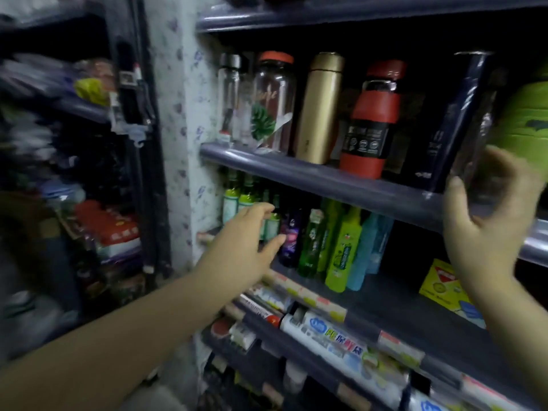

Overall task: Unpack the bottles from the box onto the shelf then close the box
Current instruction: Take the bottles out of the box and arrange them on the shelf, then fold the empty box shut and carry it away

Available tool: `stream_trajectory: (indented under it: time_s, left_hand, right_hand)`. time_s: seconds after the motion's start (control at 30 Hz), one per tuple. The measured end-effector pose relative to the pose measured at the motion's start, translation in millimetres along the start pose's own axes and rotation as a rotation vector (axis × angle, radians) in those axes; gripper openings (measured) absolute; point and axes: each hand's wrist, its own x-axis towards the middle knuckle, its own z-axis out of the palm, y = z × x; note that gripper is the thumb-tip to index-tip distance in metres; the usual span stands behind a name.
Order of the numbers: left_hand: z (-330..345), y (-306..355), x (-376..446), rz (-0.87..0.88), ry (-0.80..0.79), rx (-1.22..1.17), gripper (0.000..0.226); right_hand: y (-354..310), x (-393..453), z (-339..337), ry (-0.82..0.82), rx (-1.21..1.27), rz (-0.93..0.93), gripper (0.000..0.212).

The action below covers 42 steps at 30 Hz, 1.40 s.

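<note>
The landmark here is the grey upper shelf board (311,173), the one carrying a row of drink bottles. Standing on it are a clear glass bottle with a steel cap (229,96), a wide clear jar-shaped bottle with an orange lid and a green leaf print (274,105), a slim gold metal flask (321,108) and a red-sleeved bottle with a black label (372,123), all upright and close together, so a good part of the unpacking looks done. At the right end of that board the right hand (489,215) grasps a clear glass bottle (474,161), fingers curled around its lower body, its base at about the board's front edge just beside a tall dark navy carton (453,123); it appears about to be set in place, though whether it already rests on the board is hard to tell. Below the board, the left hand (252,238) reaches out released, fingers loosely spread, holding nothing, in front of the green, purple and blue plastic bottles (323,241) on the next shelf down. The box is not in view, so how many bottles remain inside cannot be judged, and closing it appears to be ahead.
</note>
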Motion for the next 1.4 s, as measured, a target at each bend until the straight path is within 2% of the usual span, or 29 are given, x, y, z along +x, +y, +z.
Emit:
stream_trajectory:
  time_s: [0.1,0.3,0.4,0.57,0.7,0.8,0.93,1.2,1.4]
  left_hand:
    - [-20.5,-36.6,-64.0,-0.148,-0.011,0.114,0.054]
    - [-44.0,-106.3,-198.8,-0.47,0.009,0.163,0.042]
    - [-53.0,-125.5,-272.5,-0.668,0.088,0.156,0.035]
    - [-43.5,-156.9,-383.9,-0.947,0.15,0.202,0.055]
    - [-18.0,-173.2,-434.8,-1.083,0.168,0.194,0.056]
    - [10.1,-187.4,-446.7,-1.153,0.173,0.166,0.056]
    - [59.2,-211.7,-440.7,-1.154,0.193,0.153,0.055]
    - [165.1,-272.6,-423.0,-1.161,0.132,0.046,0.053]
    - [255.3,-355.5,-467.9,-1.178,-0.015,0.051,0.051]
  right_hand:
    - [-60.3,-61.9,27.2,-0.264,0.282,0.094,0.04]
    - [-186.4,-203.5,72.4,-0.811,0.807,0.488,0.045]
    - [-230.7,-264.6,80.8,-0.992,0.93,0.558,0.041]
    - [-264.2,-347.6,86.9,-1.253,1.021,0.63,0.037]
    - [-255.5,-403.2,92.4,-1.427,1.001,0.628,0.041]
    - [-235.4,-438.7,99.3,-1.499,0.956,0.644,0.039]
    - [-199.0,-473.6,113.3,-1.576,0.881,0.666,0.04]
    - [-102.7,-542.5,145.9,-1.716,0.682,0.733,0.047]
    - [-38.0,-654.9,159.7,-1.736,0.539,0.821,0.044]
